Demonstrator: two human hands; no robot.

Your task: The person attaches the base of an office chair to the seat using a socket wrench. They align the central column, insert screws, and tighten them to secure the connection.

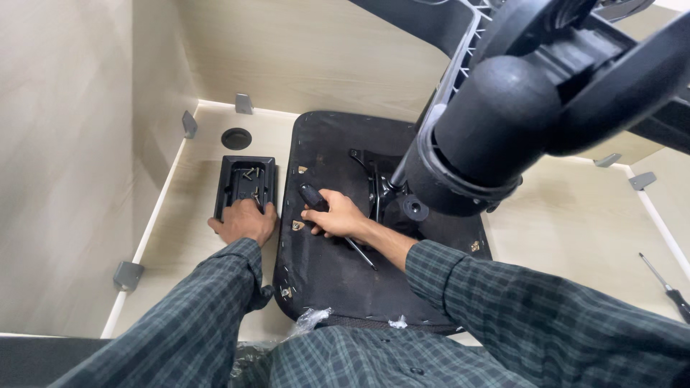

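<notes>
an upturned black chair seat (338,266) is lying on the pale bench (560,230), with a small black tray (228,188) of screws sitting just beside its left edge. the right hand (336,215) is resting on the seat, fingers closed around a black-handled screwdriver (316,200), while the left hand (243,221) is pressing on the tray's near end, fingers curled over it.

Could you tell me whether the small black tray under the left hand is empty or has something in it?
Not empty: the black tray holds a few small screws, loose in its far half, beyond the left hand.
</notes>
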